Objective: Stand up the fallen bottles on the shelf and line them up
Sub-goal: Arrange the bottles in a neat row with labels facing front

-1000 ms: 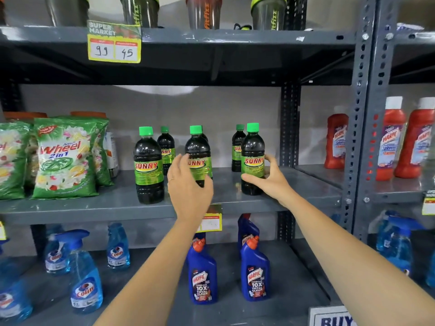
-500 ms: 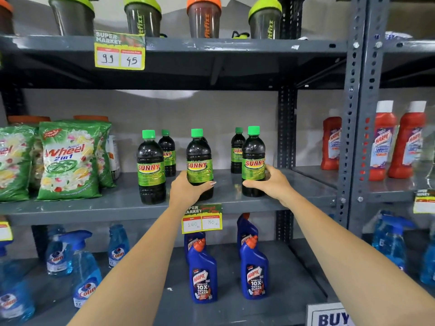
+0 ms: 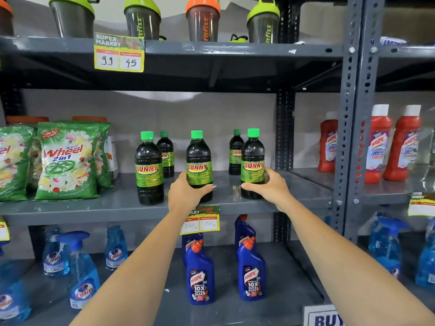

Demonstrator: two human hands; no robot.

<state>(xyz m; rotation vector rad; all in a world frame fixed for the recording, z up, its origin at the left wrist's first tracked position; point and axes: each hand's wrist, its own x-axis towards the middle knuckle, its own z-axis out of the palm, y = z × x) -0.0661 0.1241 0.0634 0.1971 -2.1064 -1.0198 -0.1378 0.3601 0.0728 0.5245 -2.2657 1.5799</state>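
Observation:
Several dark Sunny bottles with green caps stand upright on the grey middle shelf [image 3: 98,204]. Three form a front row: the left bottle [image 3: 148,169], the middle bottle [image 3: 199,161] and the right bottle [image 3: 252,161]. Two more stand behind, a back left bottle [image 3: 166,151] and a back right bottle [image 3: 235,151]. My left hand [image 3: 186,192] wraps the base of the middle bottle. My right hand [image 3: 267,187] grips the lower part of the right bottle. No bottle lies on its side.
Green Wheel detergent bags [image 3: 67,161] fill the shelf's left end. Red Harpic bottles [image 3: 379,142] stand in the bay to the right, past the upright post [image 3: 353,114]. Shaker cups [image 3: 202,18] line the shelf above. Blue Harpic bottles [image 3: 200,274] and Colin sprays [image 3: 82,271] stand below.
My left hand went from open in front of the middle bottle to closed around its base, and the bottle now stands nearer the front edge. My right hand stays on the right bottle.

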